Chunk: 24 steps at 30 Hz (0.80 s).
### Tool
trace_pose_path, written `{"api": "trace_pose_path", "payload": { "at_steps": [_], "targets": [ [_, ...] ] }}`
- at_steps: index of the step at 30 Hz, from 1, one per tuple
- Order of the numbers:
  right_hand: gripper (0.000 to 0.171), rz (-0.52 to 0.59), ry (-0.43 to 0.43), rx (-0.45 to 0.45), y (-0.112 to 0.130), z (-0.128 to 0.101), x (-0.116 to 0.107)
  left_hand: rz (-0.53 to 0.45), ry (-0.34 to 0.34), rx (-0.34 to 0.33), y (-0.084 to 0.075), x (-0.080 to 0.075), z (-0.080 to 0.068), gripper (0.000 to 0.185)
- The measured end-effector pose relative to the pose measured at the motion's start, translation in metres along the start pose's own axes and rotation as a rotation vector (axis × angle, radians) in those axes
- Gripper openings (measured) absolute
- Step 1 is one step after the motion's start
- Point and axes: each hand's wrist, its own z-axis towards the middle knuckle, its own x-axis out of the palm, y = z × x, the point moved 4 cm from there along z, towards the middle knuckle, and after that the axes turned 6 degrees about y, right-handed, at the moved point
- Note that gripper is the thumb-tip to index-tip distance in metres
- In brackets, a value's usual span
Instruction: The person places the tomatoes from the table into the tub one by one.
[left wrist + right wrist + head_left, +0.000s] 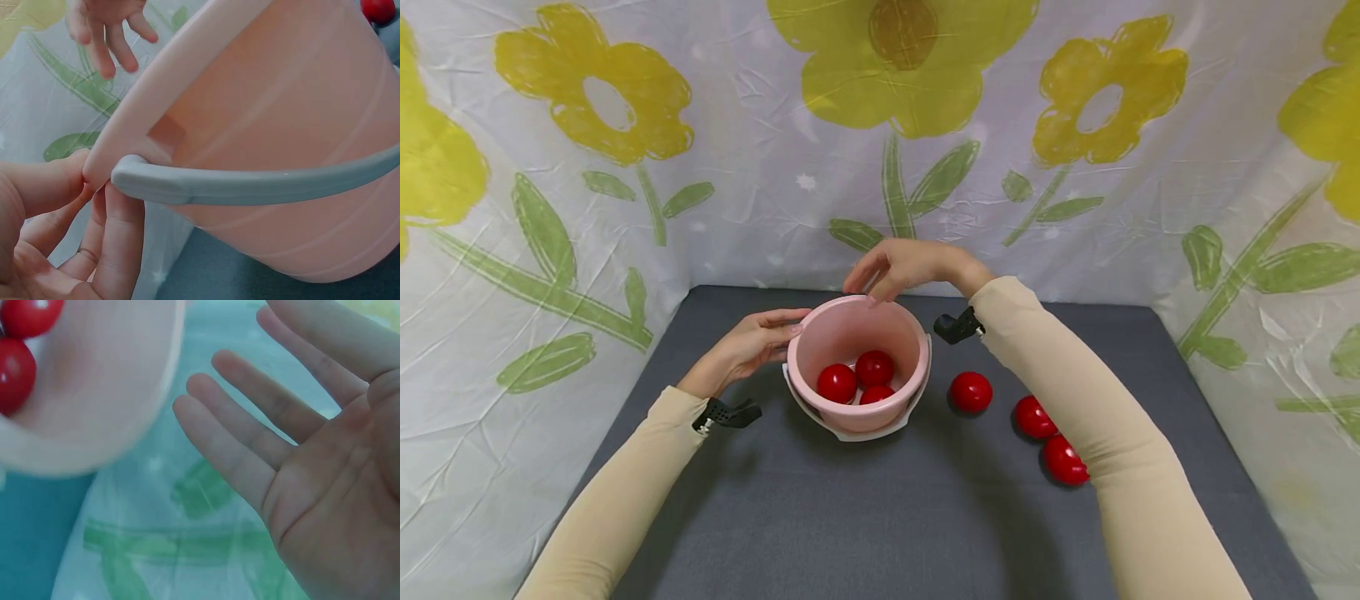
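Holding three red balls (856,379) already, the pink bucket (857,417) is steadied by left hand (747,346) fingers pinching its rim; right hand (898,267) hovers above, fingers apart and empty; three balls (1033,417) seem left on the table (880,517)

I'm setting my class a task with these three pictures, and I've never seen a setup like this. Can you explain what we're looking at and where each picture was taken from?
There is no machine here: a person works with two bare hands and wears three cameras. The wide picture comes from the head, looking down at a grey table. The other two come from the wrists. On the table stands a pink bucket with a grey handle and three red balls inside. Three more red balls lie on the table to its right. The left hand pinches the bucket's rim. The right hand hovers open above the far rim, holding nothing.
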Motion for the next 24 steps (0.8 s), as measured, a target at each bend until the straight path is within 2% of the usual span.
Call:
{"api": "trace_pose_path", "payload": {
  "at_steps": [5,16,24],
  "targets": [
    [0.039,-0.006,-0.033,0.019,-0.004,-0.024,-0.011,0.008,-0.013,-0.001,0.0,-0.001,0.0,0.052],
    [0.044,-0.023,-0.134,0.107,-0.038,-0.085,-0.025,0.018,-0.006,0.005,0.0,0.0,0.0,0.053],
    [0.047,0.025,-0.13,0.161,-0.08,-0.115,-0.01,0.03,-0.012,-0.005,0.0,-0.001,0.001,0.052]
  ]
}}
